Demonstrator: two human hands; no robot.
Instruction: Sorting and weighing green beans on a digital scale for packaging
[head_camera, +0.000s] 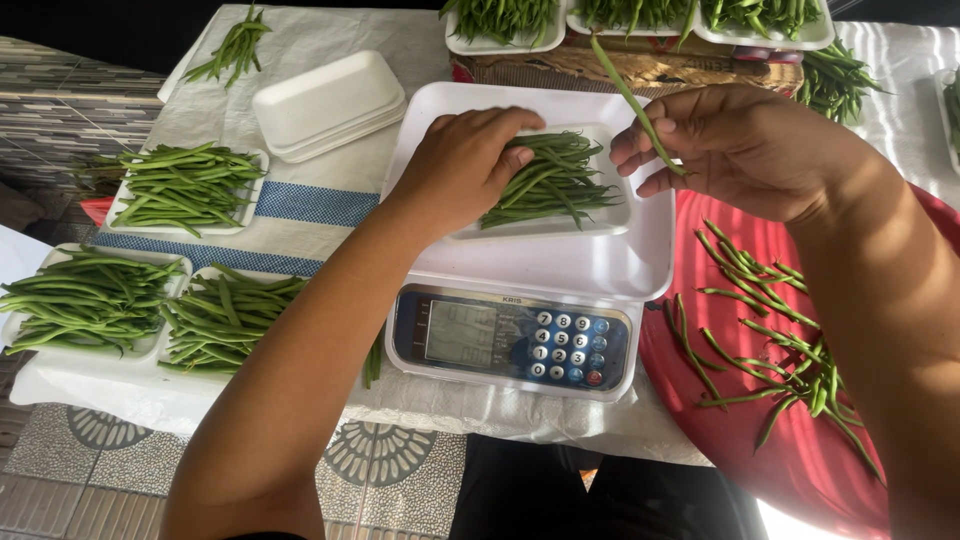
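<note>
White cloth covers the table, with filled trays of green beans (88, 300) at the left of the frame. At centre, the left hand (462, 165) presses flat, fingers spread, on the beans in the foam tray (600, 222) atop the digital scale (520, 335). The right hand (735, 145) pinches a single bean (630, 100) just above; adding one at a time keeps the weight exact, I'd judge.

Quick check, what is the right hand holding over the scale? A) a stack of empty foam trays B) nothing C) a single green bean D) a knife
C: the right hand pinches one long green bean above the scale, while the left hand rests on the beans in the foam tray.
</note>
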